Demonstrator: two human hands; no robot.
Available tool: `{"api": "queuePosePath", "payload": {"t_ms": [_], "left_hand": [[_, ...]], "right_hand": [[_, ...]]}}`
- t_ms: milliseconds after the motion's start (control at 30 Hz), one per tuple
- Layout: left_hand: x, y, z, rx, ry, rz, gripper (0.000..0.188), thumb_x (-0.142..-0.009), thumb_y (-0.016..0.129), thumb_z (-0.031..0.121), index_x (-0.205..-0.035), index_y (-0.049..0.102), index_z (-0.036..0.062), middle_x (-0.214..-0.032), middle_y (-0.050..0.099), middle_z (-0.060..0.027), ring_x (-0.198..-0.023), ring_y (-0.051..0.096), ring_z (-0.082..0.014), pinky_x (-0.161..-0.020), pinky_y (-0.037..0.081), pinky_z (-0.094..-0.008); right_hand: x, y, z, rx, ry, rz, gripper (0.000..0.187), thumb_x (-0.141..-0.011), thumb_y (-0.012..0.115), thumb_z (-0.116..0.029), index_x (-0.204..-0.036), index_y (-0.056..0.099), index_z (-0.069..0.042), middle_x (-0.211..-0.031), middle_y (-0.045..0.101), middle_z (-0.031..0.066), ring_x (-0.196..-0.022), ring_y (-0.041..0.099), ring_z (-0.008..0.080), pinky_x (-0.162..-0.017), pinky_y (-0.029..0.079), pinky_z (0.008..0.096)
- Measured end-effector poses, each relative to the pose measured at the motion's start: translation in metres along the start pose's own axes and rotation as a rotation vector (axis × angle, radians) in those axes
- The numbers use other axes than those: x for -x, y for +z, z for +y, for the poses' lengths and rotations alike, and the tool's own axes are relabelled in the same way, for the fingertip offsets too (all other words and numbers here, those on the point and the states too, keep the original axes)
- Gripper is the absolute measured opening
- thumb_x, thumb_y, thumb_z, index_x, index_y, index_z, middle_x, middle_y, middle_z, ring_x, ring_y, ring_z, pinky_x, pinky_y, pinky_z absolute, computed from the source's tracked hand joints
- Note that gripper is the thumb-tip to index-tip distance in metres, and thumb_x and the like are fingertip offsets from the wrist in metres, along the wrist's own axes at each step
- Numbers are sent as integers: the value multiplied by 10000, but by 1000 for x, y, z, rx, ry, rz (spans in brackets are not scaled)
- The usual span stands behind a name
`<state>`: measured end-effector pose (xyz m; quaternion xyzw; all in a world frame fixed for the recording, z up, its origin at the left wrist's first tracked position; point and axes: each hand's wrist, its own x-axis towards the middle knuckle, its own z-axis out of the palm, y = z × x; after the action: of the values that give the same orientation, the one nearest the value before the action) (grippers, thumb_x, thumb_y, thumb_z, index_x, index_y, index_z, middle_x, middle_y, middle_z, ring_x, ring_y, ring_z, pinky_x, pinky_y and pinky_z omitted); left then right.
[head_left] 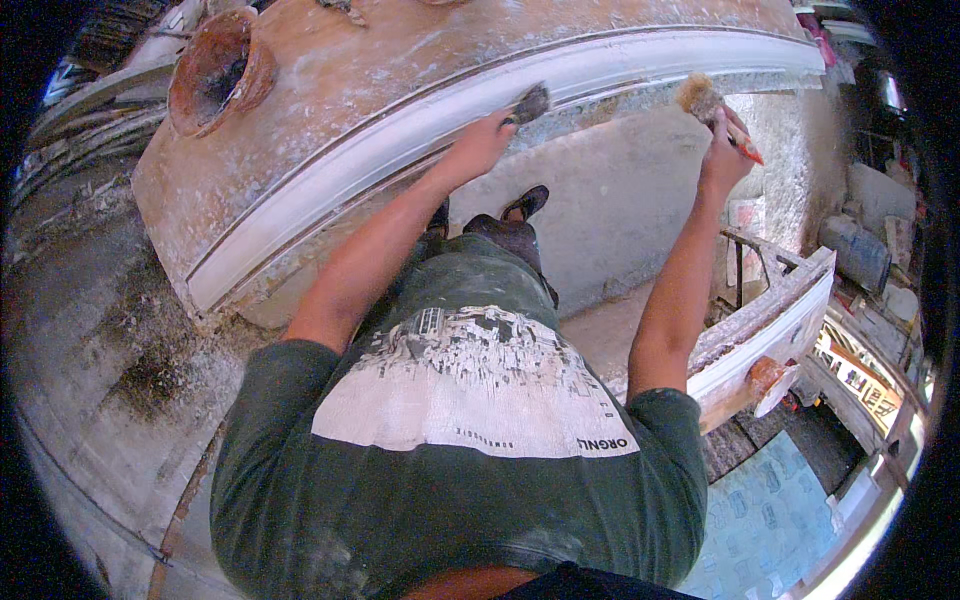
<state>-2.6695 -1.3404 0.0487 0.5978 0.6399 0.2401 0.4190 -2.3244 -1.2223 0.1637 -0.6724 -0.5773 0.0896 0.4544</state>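
Dark green cloth of the person's shirt (470, 515), with a pale printed panel across it, lies nearest the camera, and both forearms reach away from it. The left hand (482, 145) is closed on a dark-bristled brush (533, 103); its handle is mostly hidden in the fist, and the bristles stick out to the right of the fingers, over the near edge of a long white moulding (385, 135). Whether they touch it, I cannot tell. The right hand (728, 160) is closed round the red handle of a tan-bristled brush (698, 97), the bristles standing up past the fingers to the upper left, the handle's end showing on the right side of the hand. This brush head is just beside the moulding's near edge, towards its right end. The moulding runs beyond both hands along the edge of a brown, white-spattered surface (310, 105), on which a flared reddish-brown vessel-like piece (252, 80) sits at far left. Between the arms, dark shoes (530, 203) show below the moulding. To the right, below the right hand, is a second whitish moulded piece (790, 325), and a light blue sheet (765, 515) lies lower down
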Motion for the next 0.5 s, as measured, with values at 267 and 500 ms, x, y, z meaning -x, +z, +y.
{"api": "queuePosePath", "payload": {"t_ms": [267, 500], "left_hand": [[49, -50, -15, -154, -27, -53, 406, -964, 472, 302, -1285, 502, 54, -1140, 595, -264, -1075, 565, -420, -916, 445, -446], [-50, 25, 66, -184, -31, -55, 402, -963, 464, 288, -1256, 509, 16, -1155, 579, -277, -1099, 547, -424, -932, 427, -446]], "right_hand": [[106, -64, 78, -172, 345, -28, 201, -826, 699, -149, -967, 703, -6, -885, 697, 48, -775, 635, 129, -679, 493, 260], [169, -139, 195, -188, 749, 166, 227, -850, 672, -148, -1054, 682, -47, -951, 684, 38, -775, 634, 108, -574, 443, 217]]}}
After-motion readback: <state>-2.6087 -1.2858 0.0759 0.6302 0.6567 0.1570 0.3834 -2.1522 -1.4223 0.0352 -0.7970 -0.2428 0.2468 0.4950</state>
